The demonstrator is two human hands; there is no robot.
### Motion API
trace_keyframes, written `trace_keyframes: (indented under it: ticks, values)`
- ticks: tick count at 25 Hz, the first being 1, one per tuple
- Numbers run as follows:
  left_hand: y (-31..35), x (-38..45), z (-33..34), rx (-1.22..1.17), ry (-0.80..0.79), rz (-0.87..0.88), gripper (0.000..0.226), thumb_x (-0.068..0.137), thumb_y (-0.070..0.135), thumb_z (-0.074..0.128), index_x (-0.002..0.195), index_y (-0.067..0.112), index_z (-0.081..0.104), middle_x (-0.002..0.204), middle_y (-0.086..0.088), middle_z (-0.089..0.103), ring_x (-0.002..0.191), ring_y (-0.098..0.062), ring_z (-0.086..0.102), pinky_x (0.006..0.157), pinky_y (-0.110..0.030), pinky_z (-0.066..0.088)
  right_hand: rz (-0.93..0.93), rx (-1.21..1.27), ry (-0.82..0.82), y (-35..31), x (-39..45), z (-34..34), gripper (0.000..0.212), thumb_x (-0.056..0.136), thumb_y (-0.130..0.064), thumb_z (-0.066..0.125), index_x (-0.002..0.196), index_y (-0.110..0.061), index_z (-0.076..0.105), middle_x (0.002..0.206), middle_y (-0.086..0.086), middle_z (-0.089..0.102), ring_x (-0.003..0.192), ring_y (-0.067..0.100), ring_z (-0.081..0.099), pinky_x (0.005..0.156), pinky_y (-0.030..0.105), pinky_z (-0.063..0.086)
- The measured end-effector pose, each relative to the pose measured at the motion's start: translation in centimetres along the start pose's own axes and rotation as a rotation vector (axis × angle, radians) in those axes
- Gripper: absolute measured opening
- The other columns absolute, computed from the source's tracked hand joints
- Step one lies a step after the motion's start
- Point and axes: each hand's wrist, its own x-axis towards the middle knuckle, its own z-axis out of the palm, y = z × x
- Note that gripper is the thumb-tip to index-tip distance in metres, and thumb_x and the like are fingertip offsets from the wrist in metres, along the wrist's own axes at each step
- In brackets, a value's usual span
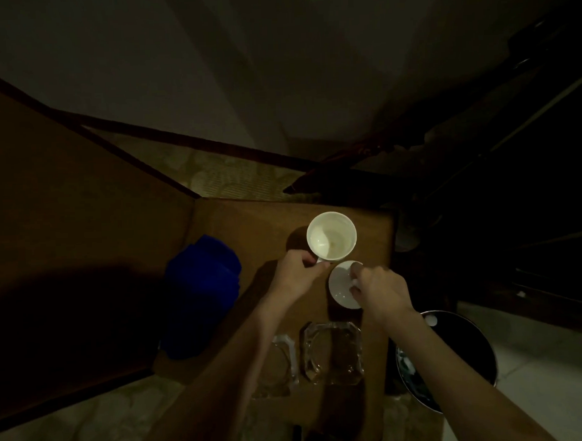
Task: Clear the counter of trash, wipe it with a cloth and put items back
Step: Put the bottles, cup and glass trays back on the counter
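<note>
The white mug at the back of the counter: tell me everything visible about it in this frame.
The white mug is round, glossy and ceramic-looking, standing upright on the brown counter with its open mouth to the camera. The inside looks empty, with a faint brownish mark near the bottom. Its handle points toward the person, where the left hand pinches it. A white lid or saucer, held by the right hand, sits just in front of it; whether they touch is unclear.
</note>
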Motion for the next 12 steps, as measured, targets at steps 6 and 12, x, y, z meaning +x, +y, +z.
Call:
trace_keyframes:
  ticks: [6, 12]
  values:
    - [0.6, -0.7, -1.6, -0.065, -0.026, 0.010, 0.016, 0.085, 0.031, 0.069, 0.089, 0.015, 0.069, 0.090, -0.001, 0.068, 0.092, -0.015, 0.064, 0.087, -0.035, 0.053, -0.015, 0.013, 0.061, 0.9, -1.4, -2.0, 0.029, 0.097, -0.030, 0.045, 0.123, -0.020, 0.051, 0.113, 0.004, 0.063, 0.113, 0.022, 0.052, 0.095, 0.033, 0.038]
    - [3.8, -5.6, -5.6, -0.071, -0.045, 0.089, 0.009, 0.087, 0.027, 0.068, 0.085, 0.018, 0.067, 0.085, 0.002, 0.068, 0.088, -0.014, 0.066, 0.087, -0.036, 0.055, -0.042, 0.106, 0.156, 2.2, -5.9, -9.3, 0.024, 0.094, -0.033, 0.052, 0.114, -0.022, 0.059, 0.111, 0.001, 0.065, 0.101, 0.020, 0.061, 0.081, 0.030, 0.048]
